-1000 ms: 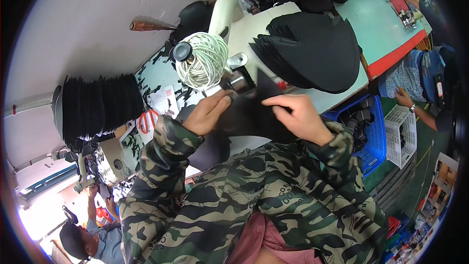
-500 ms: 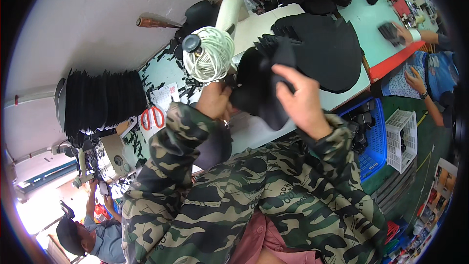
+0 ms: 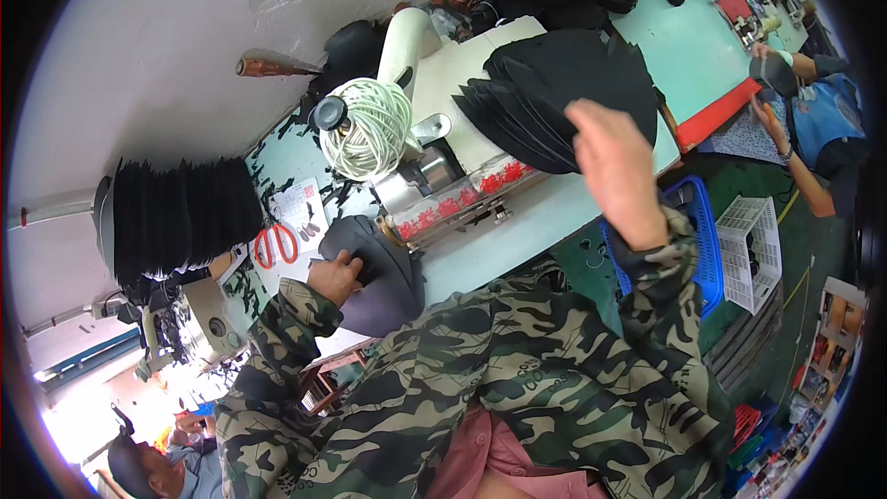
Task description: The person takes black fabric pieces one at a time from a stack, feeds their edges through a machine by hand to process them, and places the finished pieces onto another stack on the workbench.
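The left hand (image 3: 335,278) curls its fingers on dark curved panels (image 3: 386,288) on the desk (image 3: 480,263) beside the machine (image 3: 399,51), perhaps steadying them; whether 1 is pinched, I cannot tell. The right hand (image 3: 613,171), loosely outstretched, overlaps the black panel stack (image 3: 568,74), probably placed for easy reach.

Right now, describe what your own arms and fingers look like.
The left sleeve and right sleeve are long, loose camouflage in green, tan and black. The left fingers and right fingers are bare, with no gloves visible.
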{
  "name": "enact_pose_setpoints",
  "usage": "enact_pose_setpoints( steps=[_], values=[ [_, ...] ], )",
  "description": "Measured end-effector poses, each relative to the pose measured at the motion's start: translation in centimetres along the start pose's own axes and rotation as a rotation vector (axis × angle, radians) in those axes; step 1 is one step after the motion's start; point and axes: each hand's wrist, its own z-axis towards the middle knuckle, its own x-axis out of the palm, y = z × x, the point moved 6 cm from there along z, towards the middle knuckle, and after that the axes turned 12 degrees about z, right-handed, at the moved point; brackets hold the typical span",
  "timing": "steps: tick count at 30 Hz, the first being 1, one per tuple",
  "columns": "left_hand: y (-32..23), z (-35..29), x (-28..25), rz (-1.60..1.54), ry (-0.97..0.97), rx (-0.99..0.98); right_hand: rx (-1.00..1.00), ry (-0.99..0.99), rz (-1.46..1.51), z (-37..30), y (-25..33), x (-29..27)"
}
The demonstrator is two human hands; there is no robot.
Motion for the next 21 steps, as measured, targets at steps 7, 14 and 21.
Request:
enact_pose_setpoints(
  steps=[7,14,21],
  values=[
    [-1.2,-0.2,-0.2,0.144,-0.167,0.053,-0.115,-0.005,0.032,-1.0,2.2,1.5],
    [-5.0,2.4,-15.5,-0.531,0.049,0.344,-0.106,0.884,0.989,-6.7,5.9,11.2],
    [-0.8,5.2,-11.1,-1.586,0.374,0.049,0.349,0.543,1.016,-7.4,8.4,14.1]
  ],
)
